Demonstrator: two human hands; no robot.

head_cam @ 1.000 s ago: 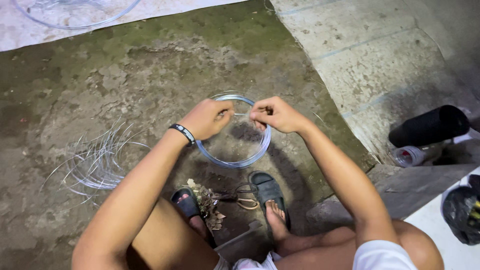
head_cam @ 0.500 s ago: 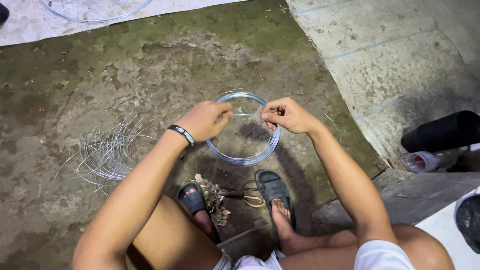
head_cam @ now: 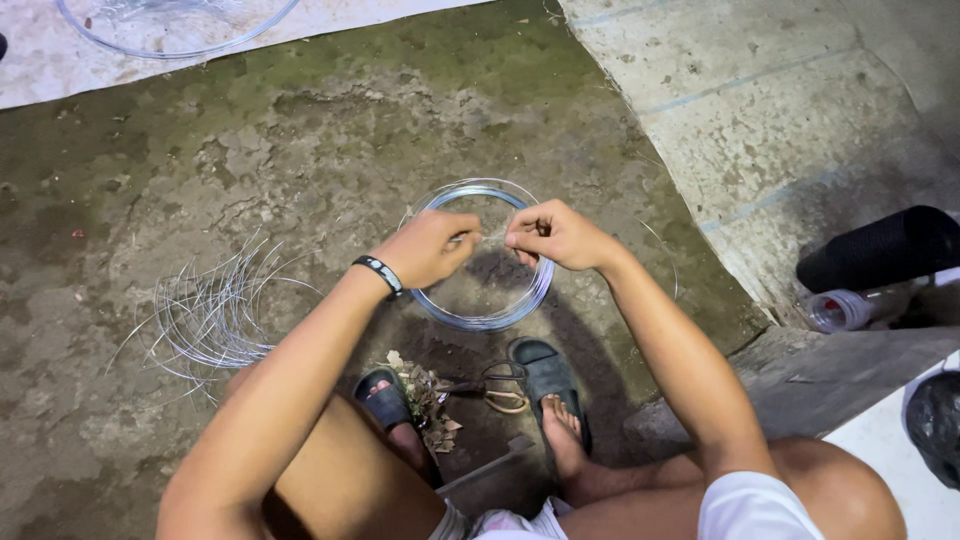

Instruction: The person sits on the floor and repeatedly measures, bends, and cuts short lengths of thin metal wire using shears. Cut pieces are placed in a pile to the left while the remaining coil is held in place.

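Observation:
A round coil of thin silver wire [head_cam: 487,318] hangs in front of me above the dirt ground. My left hand [head_cam: 428,248], with a dark band at the wrist, pinches the coil's upper left part. My right hand [head_cam: 556,234] grips the coil's top right beside it. The two hands almost touch, with a short stretch of wire between their fingers. My feet in dark sandals [head_cam: 540,372] rest below the coil.
A loose pile of cut curved wire pieces [head_cam: 208,315] lies on the ground to the left. Scissors [head_cam: 492,386] and dry leaves [head_cam: 425,402] sit between my feet. A black roll [head_cam: 878,249] and a plastic bottle [head_cam: 840,310] lie right. A large wire ring [head_cam: 170,25] rests on white sheeting at top.
My hands have drawn closer together at the top of the coil, and the coil has turned slightly in them. The view has shifted a little.

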